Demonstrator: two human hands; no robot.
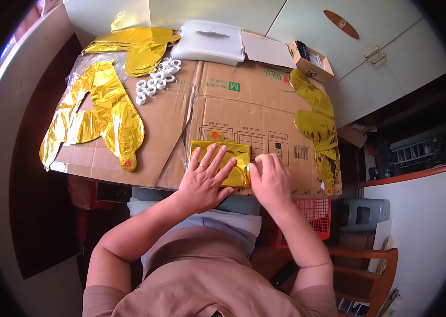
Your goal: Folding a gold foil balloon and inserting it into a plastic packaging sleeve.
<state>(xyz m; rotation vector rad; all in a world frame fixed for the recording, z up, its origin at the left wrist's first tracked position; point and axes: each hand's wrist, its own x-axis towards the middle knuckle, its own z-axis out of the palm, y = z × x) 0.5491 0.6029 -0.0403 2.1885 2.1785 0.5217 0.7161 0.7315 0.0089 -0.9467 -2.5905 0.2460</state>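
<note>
The folded gold foil balloon lay at the near edge of the flattened brown cardboard sheet covering the table. The left hand pressed flat on it, fingers spread wide; the right hand rested at its right end, fingers curled against the foil. On the cardboard beyond the balloon sat a small green square label. At the cardboard's far right corner stood a small open brown box.
</note>
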